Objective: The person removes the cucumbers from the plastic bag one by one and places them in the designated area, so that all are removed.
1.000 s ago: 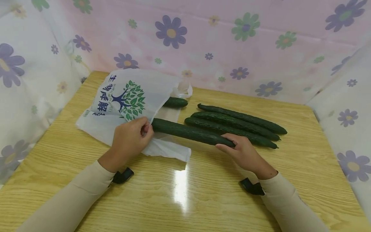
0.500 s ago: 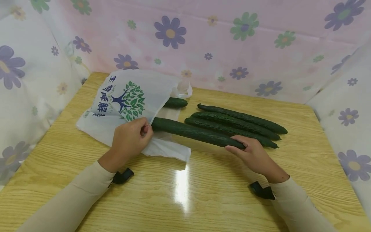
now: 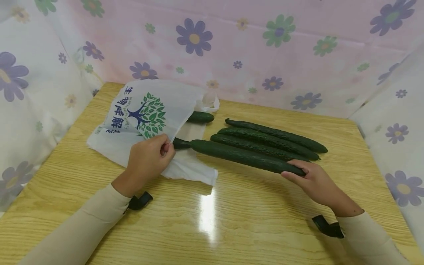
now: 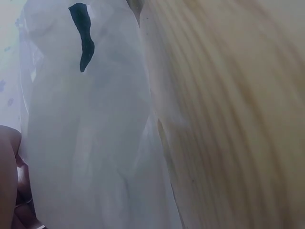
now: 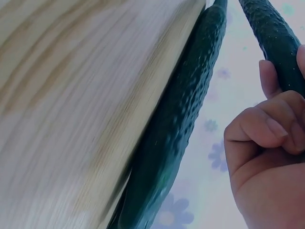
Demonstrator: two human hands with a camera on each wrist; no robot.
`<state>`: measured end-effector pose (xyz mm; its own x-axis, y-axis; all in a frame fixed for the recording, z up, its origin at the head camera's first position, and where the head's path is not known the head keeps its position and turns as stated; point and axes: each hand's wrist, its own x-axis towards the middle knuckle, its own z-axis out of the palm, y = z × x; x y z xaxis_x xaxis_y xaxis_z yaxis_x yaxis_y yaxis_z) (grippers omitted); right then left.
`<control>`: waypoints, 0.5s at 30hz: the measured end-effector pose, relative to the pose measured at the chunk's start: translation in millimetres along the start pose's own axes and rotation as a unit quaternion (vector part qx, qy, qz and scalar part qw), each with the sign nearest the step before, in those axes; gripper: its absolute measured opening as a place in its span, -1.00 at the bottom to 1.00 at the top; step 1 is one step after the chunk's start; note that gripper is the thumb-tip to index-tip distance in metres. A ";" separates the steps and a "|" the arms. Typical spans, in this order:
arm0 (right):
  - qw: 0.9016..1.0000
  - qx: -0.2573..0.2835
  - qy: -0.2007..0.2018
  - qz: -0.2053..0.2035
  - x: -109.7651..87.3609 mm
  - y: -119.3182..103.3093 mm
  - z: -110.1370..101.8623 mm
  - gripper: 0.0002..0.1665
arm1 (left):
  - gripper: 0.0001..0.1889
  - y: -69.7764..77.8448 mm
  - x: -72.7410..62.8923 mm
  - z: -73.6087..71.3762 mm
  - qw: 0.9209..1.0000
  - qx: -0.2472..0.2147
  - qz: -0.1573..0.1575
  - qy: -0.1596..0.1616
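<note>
In the head view my left hand (image 3: 149, 158) pinches the upper edge of the mouth of a white plastic bag (image 3: 179, 95), lifting it. My right hand (image 3: 314, 184) grips the right end of a long green cucumber (image 3: 245, 156) between thumb and fingers. This cucumber slants above the table, its far end near the bag's mouth, where a narrow dark green piece (image 3: 181, 143) shows. Another cucumber (image 3: 201, 117) pokes out of the bag farther back. In the right wrist view, the curled fingers (image 5: 259, 126) are below the held cucumber (image 5: 279, 47).
Behind the held cucumber, several cucumbers (image 3: 275, 134) lie side by side on the wooden table (image 3: 251, 228). Flowered cloth (image 3: 228, 40) hangs around the back and sides. The bag's lower flap (image 3: 195, 171) spreads over the table.
My right hand has moved right and slightly toward me, drawing the cucumber out of the bag. The left hand has stayed at the bag's edge.
</note>
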<state>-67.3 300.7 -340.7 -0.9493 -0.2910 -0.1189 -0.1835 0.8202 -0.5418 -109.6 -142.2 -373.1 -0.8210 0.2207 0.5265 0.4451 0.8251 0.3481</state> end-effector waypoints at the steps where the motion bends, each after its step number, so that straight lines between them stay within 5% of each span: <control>1: 1.000 0.003 0.000 0.001 -1.7 2.4 -0.9 -0.36 | -0.77 0.1 0.0 0.1 1.000 0.000 0.000 0.000; 15: 0.999 0.022 -0.011 0.030 -14.5 17.1 -6.9 -0.35 | -0.76 -0.1 -0.4 -0.9 1.000 -0.003 0.003 0.001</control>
<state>-58.4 322.3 -342.5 -0.9523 -0.2532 -0.1703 -0.1144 0.8137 -0.5699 -109.0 -142.9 -372.6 -0.8177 0.2234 0.5306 0.4517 0.8204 0.3507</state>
